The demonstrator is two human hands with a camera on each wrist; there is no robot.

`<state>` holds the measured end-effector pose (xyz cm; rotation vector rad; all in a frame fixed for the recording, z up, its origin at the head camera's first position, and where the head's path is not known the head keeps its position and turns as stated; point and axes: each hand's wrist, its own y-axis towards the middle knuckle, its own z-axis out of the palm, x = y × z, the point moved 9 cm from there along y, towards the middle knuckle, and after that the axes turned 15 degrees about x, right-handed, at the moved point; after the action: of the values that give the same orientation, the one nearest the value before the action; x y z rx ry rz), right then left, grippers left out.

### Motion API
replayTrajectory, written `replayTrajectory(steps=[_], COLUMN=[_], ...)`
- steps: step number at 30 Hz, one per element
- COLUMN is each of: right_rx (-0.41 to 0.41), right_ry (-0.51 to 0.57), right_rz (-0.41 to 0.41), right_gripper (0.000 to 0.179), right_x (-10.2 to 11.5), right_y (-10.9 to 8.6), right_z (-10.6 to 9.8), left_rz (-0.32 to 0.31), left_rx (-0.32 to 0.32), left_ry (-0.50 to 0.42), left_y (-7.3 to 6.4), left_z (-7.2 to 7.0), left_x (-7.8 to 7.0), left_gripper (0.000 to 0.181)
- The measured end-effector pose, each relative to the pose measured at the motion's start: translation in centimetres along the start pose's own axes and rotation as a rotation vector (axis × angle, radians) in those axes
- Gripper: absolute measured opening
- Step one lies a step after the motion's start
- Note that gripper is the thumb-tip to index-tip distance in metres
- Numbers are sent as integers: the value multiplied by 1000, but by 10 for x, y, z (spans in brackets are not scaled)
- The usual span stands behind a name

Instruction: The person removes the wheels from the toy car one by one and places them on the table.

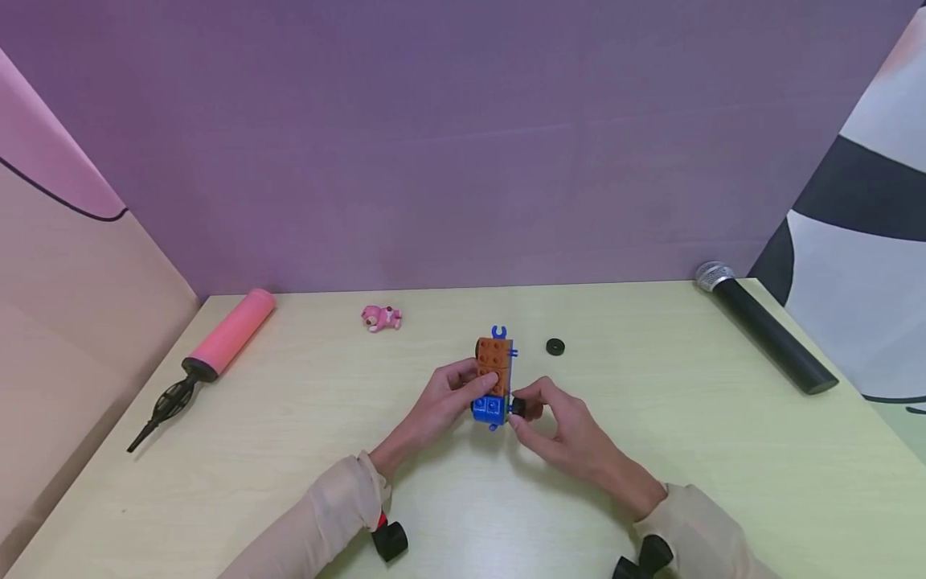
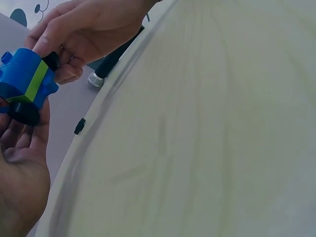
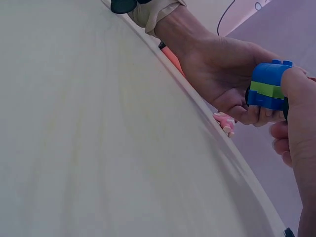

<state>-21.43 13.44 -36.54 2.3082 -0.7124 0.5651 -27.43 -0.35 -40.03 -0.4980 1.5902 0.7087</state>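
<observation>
A toy vehicle built of bricks (image 1: 495, 358), orange on top with a blue end and a green layer, is held above the table by my left hand (image 1: 457, 390). The thumb lies over the orange bricks. My right hand (image 1: 567, 426) pinches a small black wheel (image 1: 518, 406) against the blue end's right side; whether it is seated on its axle I cannot tell. Another black wheel (image 2: 23, 113) shows on the vehicle's other side in the left wrist view. A loose black wheel (image 1: 555, 346) lies on the table beyond my right hand.
A pink toy bear (image 1: 381, 318) lies near the table's back edge. At the left is a pink balloon pump (image 1: 230, 334) with a black nozzle. A black microphone (image 1: 774, 334) lies at the right. A purple wall (image 1: 463, 145) stands behind the table (image 1: 289, 386).
</observation>
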Motion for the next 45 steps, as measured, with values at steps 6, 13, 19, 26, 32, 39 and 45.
replayTrajectory(steps=[6,13,19,26,32,39,45], right_rx=[-61,-84,-93,-117,-118,-128,-142], right_ry=[-97,-208,-281,-331,-371,-410,-418], right_rz=[-33,-38,-49,-51,-32,-18,14], right_gripper=[34,51,53,51,54,57,57], right_x=[4,5,4,3,1,-4,-16], right_y=[-1,-2,-3,-5,-5,-6,-10], right_z=[-9,-15,-18,-23,-27,-33,-41], left_rz=[-7,-22,-38,-48,-47,-45,-53], left_rx=[-25,-46,-55,-60,-56,-62,-68], left_ry=[11,33,36,44,38,33,35], left_y=[-1,-2,-2,-3,-3,-2,-2], left_z=[-2,-4,-4,-5,-6,-6,-7], left_x=[1,1,1,1,2,3,3], left_gripper=[45,43,41,41,41,38,38])
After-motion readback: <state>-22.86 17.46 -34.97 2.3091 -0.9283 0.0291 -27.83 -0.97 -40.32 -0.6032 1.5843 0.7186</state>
